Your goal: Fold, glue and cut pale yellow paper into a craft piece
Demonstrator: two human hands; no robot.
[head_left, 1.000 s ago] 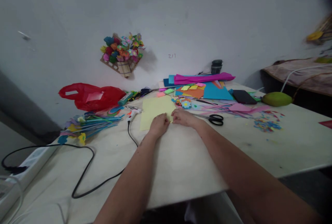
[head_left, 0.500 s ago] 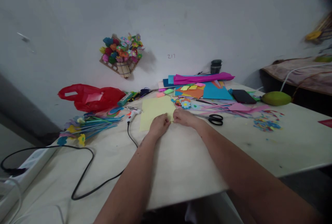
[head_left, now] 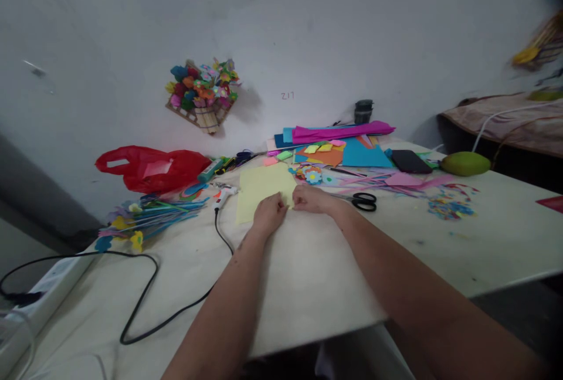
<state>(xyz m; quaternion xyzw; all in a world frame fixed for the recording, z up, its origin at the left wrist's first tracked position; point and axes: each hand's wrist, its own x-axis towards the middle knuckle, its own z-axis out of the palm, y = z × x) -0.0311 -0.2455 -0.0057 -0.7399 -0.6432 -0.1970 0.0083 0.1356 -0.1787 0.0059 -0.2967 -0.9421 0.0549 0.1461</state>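
Observation:
A pale yellow sheet of paper [head_left: 253, 189] lies flat on the table in front of me. My left hand [head_left: 270, 211] rests on its near part, fingers curled together at the sheet's lower right. Close beside it, my right hand [head_left: 310, 198] is closed at the sheet's right edge, its fingertips pinched. A tiny pale yellow bit shows between the two hands, too small to make out. To the right of my right hand lie scissors with black handles [head_left: 364, 201]. A white glue gun [head_left: 224, 197] lies left of the sheet.
A black cord [head_left: 153, 274] loops across the table's left side. Foam flowers on stems [head_left: 153, 216] and a red plastic bag [head_left: 153, 169] are at the left. Coloured sheets [head_left: 365, 153], a phone [head_left: 411, 161], a green fruit [head_left: 465, 163] and paper scraps [head_left: 451, 201] lie to the right.
The whole view has shifted slightly with my head. Both hands stay at the sheet's near right edge in almost the same pose.

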